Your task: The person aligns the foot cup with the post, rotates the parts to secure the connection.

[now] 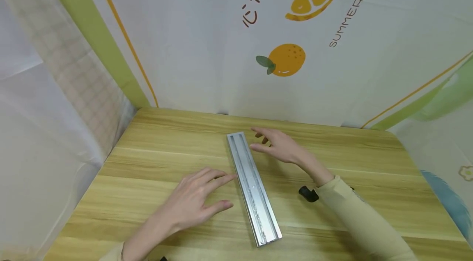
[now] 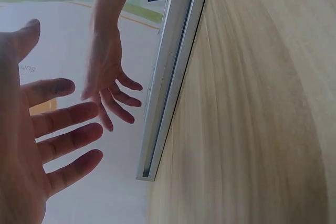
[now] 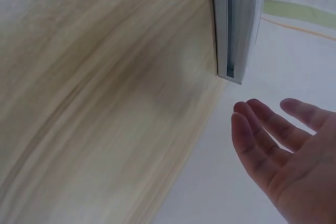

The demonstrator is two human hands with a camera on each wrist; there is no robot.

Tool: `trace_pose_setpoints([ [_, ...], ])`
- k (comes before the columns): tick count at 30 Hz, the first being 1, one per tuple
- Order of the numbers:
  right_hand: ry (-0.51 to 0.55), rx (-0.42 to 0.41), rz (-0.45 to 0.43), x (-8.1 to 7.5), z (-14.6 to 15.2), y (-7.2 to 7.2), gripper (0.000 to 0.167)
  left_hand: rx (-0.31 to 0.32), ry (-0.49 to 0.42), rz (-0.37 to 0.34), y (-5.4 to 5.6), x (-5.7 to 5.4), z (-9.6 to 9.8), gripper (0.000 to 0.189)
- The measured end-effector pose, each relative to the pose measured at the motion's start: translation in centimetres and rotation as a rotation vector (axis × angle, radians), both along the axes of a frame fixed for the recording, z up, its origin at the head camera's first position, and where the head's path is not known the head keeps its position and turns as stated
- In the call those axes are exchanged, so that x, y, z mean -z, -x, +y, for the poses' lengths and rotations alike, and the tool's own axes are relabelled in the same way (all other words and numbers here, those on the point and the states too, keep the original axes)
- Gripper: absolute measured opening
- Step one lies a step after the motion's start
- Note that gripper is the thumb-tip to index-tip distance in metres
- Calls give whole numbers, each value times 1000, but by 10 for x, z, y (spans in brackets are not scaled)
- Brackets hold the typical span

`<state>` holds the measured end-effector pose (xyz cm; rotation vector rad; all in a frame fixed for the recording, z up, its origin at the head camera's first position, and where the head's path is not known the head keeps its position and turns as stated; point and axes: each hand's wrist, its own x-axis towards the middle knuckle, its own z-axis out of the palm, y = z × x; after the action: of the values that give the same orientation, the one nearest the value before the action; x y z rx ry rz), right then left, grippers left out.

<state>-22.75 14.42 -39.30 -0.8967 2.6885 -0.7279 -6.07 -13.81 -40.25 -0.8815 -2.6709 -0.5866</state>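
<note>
A long silver aluminium profile [image 1: 253, 187] with grooves along its length lies on the wooden table, running from near the front toward the back. On its left side is my left hand [image 1: 196, 199], palm down with fingers spread and holding nothing; in the head view its forefinger tip appears close to the profile's edge, and I cannot tell if they touch. My right hand [image 1: 277, 144] hovers to the right of the far end, its fingers loosely bent and nothing in them. Both wrist views show the profile [image 2: 168, 77] [image 3: 239, 24] apart from the palms.
The wood-grain table [image 1: 159, 150] extends on both sides of the profile. A white cloth [image 1: 192, 47] printed with oranges hangs behind the table's back edge. Beside the right sleeve [image 1: 362, 215] a small black piece [image 1: 308, 194] shows, partly hidden by the forearm.
</note>
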Motion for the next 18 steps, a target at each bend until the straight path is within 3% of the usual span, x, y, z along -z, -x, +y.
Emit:
trace_pose_setpoints([
  [11,3,35,-76,11,-13,3,84,-84,-105,4,0,9,13,54],
  [18,36,56,-117,15,-18,5,79,-134,-161,-60,1,15,23,51],
])
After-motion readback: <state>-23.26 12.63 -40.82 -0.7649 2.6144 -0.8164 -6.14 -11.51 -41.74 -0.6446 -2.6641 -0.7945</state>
